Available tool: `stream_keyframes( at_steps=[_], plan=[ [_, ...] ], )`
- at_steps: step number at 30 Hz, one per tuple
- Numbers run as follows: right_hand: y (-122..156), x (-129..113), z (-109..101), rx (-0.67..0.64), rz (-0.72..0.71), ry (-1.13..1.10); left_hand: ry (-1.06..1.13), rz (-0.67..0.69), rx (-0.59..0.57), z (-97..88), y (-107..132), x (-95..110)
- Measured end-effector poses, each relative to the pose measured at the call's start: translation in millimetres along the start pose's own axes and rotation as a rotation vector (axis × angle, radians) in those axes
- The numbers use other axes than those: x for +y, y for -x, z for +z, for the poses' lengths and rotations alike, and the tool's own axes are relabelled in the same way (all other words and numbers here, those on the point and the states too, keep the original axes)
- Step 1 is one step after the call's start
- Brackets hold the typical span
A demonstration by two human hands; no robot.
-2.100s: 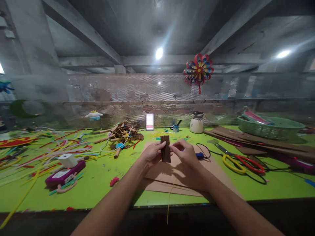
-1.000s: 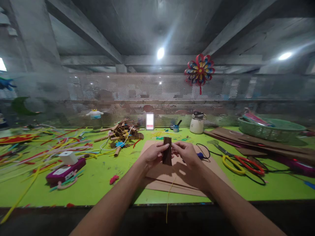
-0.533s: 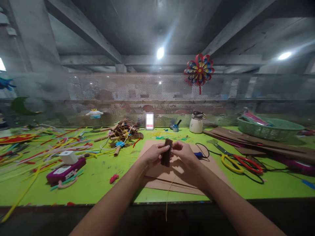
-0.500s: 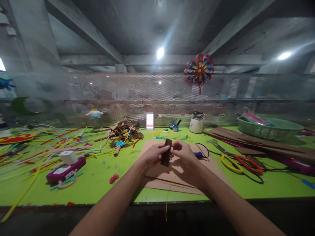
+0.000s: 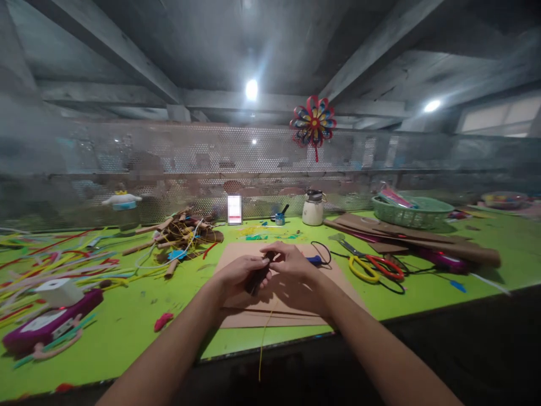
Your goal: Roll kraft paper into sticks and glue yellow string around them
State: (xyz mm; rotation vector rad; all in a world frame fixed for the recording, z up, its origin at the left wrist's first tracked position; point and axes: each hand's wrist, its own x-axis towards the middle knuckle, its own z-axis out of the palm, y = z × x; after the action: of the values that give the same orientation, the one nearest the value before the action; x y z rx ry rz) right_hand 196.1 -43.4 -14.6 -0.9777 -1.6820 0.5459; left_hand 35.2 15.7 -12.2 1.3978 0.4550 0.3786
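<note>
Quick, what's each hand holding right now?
Left hand: closed, holding the dark brown piece.
Right hand: curled at its upper end; whether holding, cannot tell.

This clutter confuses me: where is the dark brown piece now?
The left hand holds the dark brown piece below and slightly left of the head view's middle, the right hand at its upper end, above the cardboard sheet.

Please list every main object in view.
slim elongated piece: 1, dark brown, centre
cardboard sheets: 2+, tan, beneath it
large scissors: 1, red and yellow, right
plastic mesh basket: 1, green, right
lidded jug: 1, whitish, back
lit rectangular screen: 1, white, back
petalled ornament: 1, multicoloured, above jug
tangled tube pile: 1, brown, left
fuzzy strips: many, multicoloured, left
oblong boxes: 2, purple, left and right
table: 1, lime green, underneath
left hand: 1, bare, holding piece
right hand: 1, bare, at piece
</note>
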Motion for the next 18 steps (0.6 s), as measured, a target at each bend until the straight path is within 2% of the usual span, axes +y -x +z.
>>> stream_keyframes(
  at_steps=[4, 6, 9, 12, 15, 16, 18],
  plan=[
    [-1, 12, 2, 0.068, 0.014, 0.056, -0.161, 0.012, 0.087, 4.0, -2, 0],
    [-3, 18, 1, 0.092, 0.020, 0.077, -0.407, 0.072, 0.225, 8.5, -3, 0],
    [-6, 23, -2, 0.138, 0.052, 0.087, -0.911, 0.250, 0.468, 17.0, -3, 0],
    [-6, 21, -4, 0.180, 0.096, 0.086, -1.233, 0.340, 0.540, 23.3, -1, -2],
    [-5, 16, -2, 0.160, 0.087, 0.057, -1.206, 0.367, 0.513, 21.8, -2, -5],
    [-4, 14, -1, 0.145, 0.078, 0.040, -1.104, 0.373, 0.496, 19.7, -3, -6],
    [-4, 11, 1, 0.129, 0.069, 0.002, -0.739, 0.335, 0.405, 14.7, -6, -7]
  ],
)
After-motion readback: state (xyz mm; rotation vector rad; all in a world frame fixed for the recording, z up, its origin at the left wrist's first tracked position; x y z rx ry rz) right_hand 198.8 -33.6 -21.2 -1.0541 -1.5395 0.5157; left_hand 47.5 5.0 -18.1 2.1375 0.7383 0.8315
